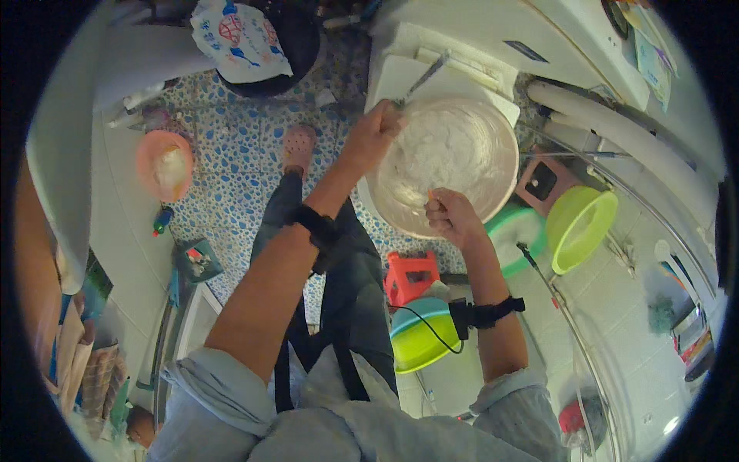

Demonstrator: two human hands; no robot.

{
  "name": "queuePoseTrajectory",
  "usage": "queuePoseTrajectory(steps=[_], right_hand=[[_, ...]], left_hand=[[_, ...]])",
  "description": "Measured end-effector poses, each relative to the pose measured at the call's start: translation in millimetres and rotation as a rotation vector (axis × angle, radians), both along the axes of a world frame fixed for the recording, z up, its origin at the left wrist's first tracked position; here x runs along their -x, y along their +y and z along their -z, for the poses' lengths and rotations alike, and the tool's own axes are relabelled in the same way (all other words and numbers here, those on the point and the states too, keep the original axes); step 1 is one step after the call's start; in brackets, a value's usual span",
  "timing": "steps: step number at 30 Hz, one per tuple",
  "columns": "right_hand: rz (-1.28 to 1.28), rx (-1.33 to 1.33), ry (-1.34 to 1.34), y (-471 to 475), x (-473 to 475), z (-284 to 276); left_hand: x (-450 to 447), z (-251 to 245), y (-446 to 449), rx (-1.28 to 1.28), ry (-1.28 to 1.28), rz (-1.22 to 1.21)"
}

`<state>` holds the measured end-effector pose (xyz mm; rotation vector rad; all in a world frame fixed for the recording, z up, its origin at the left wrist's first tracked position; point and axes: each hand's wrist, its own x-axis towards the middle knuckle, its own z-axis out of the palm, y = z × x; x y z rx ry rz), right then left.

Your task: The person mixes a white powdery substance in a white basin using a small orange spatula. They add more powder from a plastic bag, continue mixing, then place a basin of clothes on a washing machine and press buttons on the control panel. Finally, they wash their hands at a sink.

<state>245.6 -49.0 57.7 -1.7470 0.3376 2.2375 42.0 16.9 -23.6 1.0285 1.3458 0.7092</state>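
A wide pale pink basin (456,156) holds a whitish, foamy or doughy mass (441,141); which of these I cannot tell. My left hand (384,127) is closed at the basin's left rim around the lower end of a thin grey tool (428,74), perhaps a brush or utensil, which points up and right. My right hand (453,216) is over the basin's near edge, its fingers curled around a small orange thing (430,195) that is mostly hidden. Both forearms wear black straps.
The basin rests on a white appliance or stand (392,75). Right of it are a green basin (505,268), a yellow-green basin (606,199) and a pink stool (540,179). A red stool (413,277) stands nearer. On the left are a pink tub (187,156) and a small dark bin (199,271).
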Motion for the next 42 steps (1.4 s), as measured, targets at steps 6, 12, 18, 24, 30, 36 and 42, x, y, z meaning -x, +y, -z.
queuePoseTrajectory(steps=[6,12,18,24,30,36,42], right_hand=[[0.019,-0.124,-0.026,-34,8,-22],[0.216,-0.193,-0.059,-32,28,-15],[0.599,-0.131,0.034,-40,37,-26],[0.792,-0.235,0.097,-51,43,-25],[0.885,-0.263,0.063,-55,50,-15],[0.912,-0.285,0.065,-69,52,-20],[-0.063,-0.501,-0.584,-90,37,-23]], left_hand=[[1,-8,1,-0.014,-0.024,0.031],[9,-57,15,-0.301,0.494,0.221],[25,-152,-34,-0.232,0.583,0.624],[24,-166,-88,-0.009,0.449,0.785],[17,-139,-101,-0.129,0.511,0.824],[1,-119,-83,-0.111,0.669,0.888],[17,-122,-68,-0.063,0.608,0.819]])
